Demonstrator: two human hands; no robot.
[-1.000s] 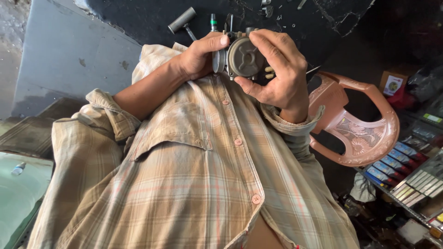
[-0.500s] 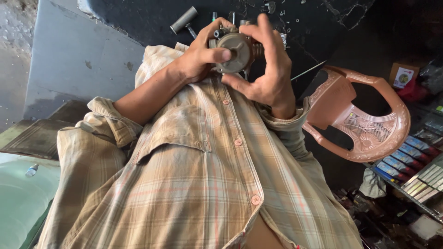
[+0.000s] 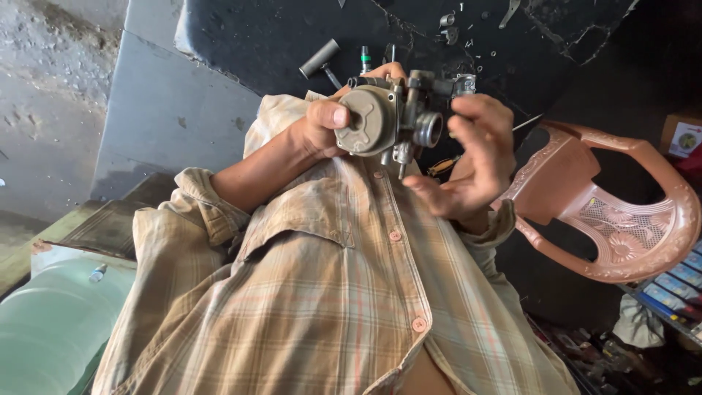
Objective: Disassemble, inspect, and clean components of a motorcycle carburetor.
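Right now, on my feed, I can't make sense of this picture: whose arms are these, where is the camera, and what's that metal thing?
The camera sits on a person's head and looks down their plaid shirt. Both arms are that person's own. The left hand grips a small metal engine part, like a carburettor, by its round cap. The right hand is open beside it, fingertips at its top fitting. Beyond lies a dark floor with tools and small metal bits, and a brown plastic chair to the right.
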